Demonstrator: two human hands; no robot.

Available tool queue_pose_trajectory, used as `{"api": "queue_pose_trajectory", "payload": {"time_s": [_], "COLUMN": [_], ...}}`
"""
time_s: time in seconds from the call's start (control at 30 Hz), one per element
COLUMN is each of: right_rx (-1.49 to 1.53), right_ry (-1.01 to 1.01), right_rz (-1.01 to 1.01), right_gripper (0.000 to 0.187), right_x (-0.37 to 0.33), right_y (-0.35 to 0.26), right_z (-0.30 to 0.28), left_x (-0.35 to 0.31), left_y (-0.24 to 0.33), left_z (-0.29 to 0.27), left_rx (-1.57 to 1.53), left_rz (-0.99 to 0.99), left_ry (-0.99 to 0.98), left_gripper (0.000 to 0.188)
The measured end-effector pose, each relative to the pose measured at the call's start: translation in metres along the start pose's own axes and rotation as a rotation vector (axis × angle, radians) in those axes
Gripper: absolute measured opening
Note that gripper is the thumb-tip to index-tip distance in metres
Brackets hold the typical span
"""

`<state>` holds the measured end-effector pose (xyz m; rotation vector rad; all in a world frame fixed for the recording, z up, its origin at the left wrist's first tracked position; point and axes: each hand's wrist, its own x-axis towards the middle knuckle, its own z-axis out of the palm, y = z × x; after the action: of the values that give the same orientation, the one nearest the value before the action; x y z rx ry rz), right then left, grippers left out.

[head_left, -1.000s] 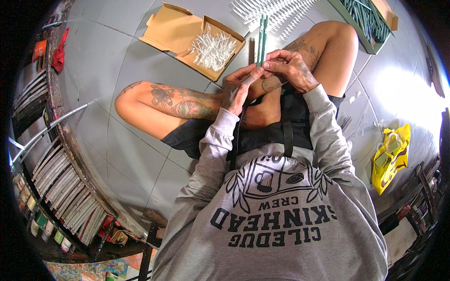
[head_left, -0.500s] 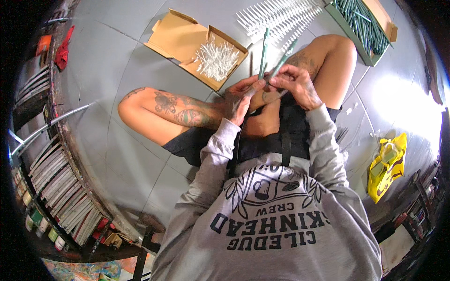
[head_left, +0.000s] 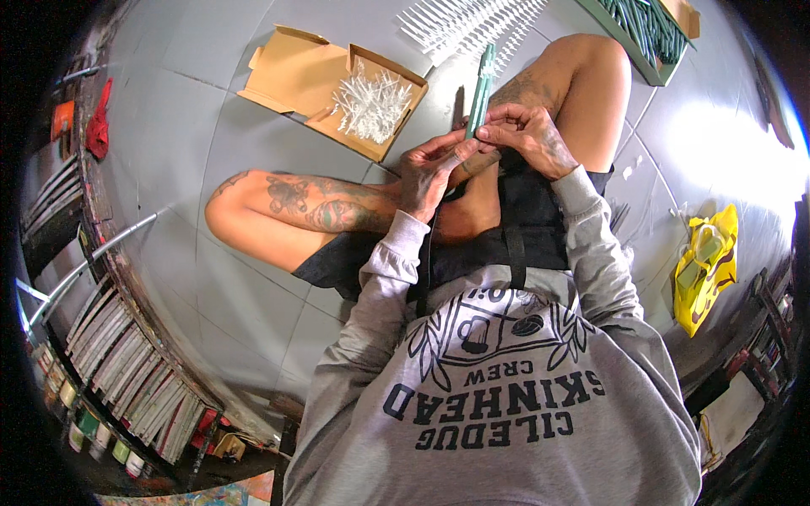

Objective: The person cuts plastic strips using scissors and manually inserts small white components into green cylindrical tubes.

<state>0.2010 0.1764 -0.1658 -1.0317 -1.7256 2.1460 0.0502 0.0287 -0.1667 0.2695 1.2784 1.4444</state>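
Observation:
I hold slim green pen-like tubes (head_left: 482,88) upright over my crossed legs. At least two stand close together side by side. My left hand (head_left: 429,175) pinches their lower ends between thumb and fingers. From the other side my right hand (head_left: 533,139) closes its thumb and fingertips on the same tubes, the two hands nearly touching. Beyond the tubes, white thin spiky pieces (head_left: 472,29) lie in rows on the floor. An open cardboard box (head_left: 291,67) to the left contains a loose heap of small white plastic pieces (head_left: 373,105).
At the far right stands a green-sided box (head_left: 629,46) full of similar green tubes (head_left: 645,29). A yellow plastic bag (head_left: 707,270) lies on the right. Along the left are a crowded shelf (head_left: 126,354), a metal bar (head_left: 126,236) and a red cloth (head_left: 99,122).
The green tubes, spread in a V before, now stand together side by side. My right hand has come slightly left and up. The whole view has shifted a little.

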Motion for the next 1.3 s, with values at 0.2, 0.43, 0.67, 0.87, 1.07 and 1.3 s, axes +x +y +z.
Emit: {"api": "queue_pose_trajectory", "payload": {"time_s": [0.2,0.43,0.67,0.87,1.07,1.3], "right_rx": [0.066,-0.022,-0.062,-0.057,-0.103,-0.039], "right_ry": [0.012,-0.003,-0.014,-0.033,-0.023,-0.069], "right_rz": [0.011,0.008,-0.012,-0.021,0.025,-0.028], "right_gripper": [0.032,0.029,0.028,0.027,0.026,0.022], "right_x": [-0.002,-0.003,-0.001,-0.001,0.000,0.000], "right_y": [0.005,0.004,0.009,0.006,0.007,0.005], "right_z": [-0.002,-0.005,-0.008,-0.008,-0.010,-0.009], "left_x": [0.002,0.003,0.001,0.000,-0.003,0.001], "left_y": [-0.006,-0.008,-0.006,-0.004,0.003,-0.008], "left_z": [-0.002,-0.002,-0.003,-0.002,0.003,-0.003], "left_rx": [0.079,0.134,0.121,0.117,0.079,0.032], "left_rz": [0.039,0.047,0.016,0.008,-0.020,-0.016], "left_ry": [-0.005,0.005,-0.008,-0.016,-0.041,-0.066], "left_gripper": [0.032,0.031,0.032,0.037,0.039,0.038]}}
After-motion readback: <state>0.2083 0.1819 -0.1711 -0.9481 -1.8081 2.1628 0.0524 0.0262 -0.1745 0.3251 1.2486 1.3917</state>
